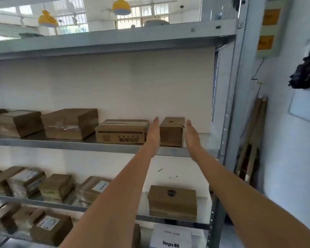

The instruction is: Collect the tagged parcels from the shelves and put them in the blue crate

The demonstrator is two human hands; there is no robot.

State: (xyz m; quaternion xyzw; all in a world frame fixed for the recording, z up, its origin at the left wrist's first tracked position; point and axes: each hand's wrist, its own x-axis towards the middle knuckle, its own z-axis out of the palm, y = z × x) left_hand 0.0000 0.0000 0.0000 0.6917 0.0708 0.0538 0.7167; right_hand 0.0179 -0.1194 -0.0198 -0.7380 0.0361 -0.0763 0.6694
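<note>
Both arms are reaching up to the middle shelf of the grey metal shelving rack (104, 143), going for the small brown cardboard parcel with a dark round tag on top (172, 131) that's sitting at the right end of that shelf, just beside the longer printed cardboard box (121, 131).

The left hand (153, 131) is coming in flat along the parcel's left side, fingers straight, squeezed into the gap between it and the printed box. The right hand (191, 133) is doing the same on the right side, fingers straight too. So both are wide and flat, holding nothing. Can't really tell if the palms are touching the cardboard or just very close; the left one looks right up against it.

Looks like this is the pick-up step for this one parcel, right before the squeeze. Next move probably needs both palms pressing inward evenly, then lifting and pulling it toward the body without dragging the printed box along.

There's another brown cardboard parcel with a dark tag (172, 201) on the shelf below, so that one's likely waiting its turn. The blue crate isn't in view at all, so wherever the drop-off is, it's going to mean turning away from the rack.
</note>
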